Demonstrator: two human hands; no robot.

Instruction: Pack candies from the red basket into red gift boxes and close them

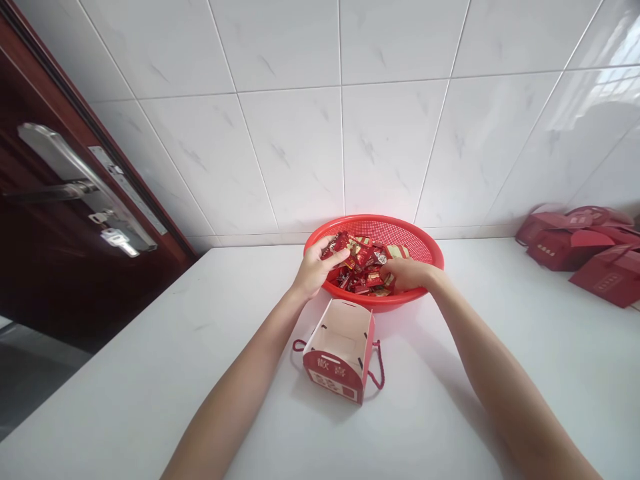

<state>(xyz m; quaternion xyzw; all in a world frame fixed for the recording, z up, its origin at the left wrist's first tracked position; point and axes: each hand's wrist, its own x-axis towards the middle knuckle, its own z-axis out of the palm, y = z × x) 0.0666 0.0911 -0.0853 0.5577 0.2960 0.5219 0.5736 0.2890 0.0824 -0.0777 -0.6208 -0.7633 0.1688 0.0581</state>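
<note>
Packets [361, 275], mostly red, lay in a red mesh basket [400, 233] on a white bench [200, 333]. At the basket's nine o'clock, the left hand [315, 268] had its grip closed around several packets. At four o'clock, the right hand [406, 273] dipped among them; whether its grip held any could not be told. An open box [333, 373] stood at seven o'clock.

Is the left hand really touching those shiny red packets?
Touching. The head view shows the left hand with its thumb lying across red packets at the red basket.
</note>
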